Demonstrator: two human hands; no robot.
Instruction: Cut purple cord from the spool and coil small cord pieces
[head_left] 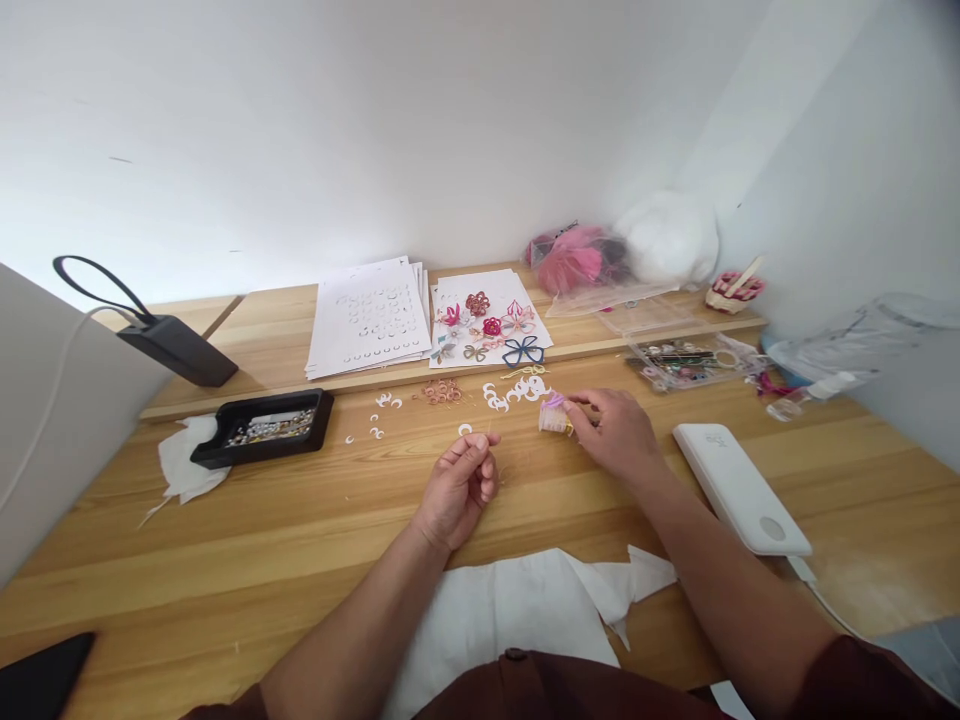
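White cloth (517,605) is spread nearest the camera. On the desk (315,535) beyond it, the small pink-and-white piece (553,413) is touched at its right edge by the right hand (619,435); whether its fingers are clamped cannot be told. The left hand's (457,490) fingers are together, a thin strand (491,428) apparently pinched. The piece is judged light and delicate, best taken by its edges; the strand, flexible and easily bent.

The flat black object (41,682) by the table's (300,545) near left corner is cut off by the frame. The dark red shirt (555,690) hides part of the white cloth (510,605). The right hand (619,430) covers part of the small purple-and-white piece (553,414); the pale strand (490,432) at the left hand (459,484) is too fine to trace.
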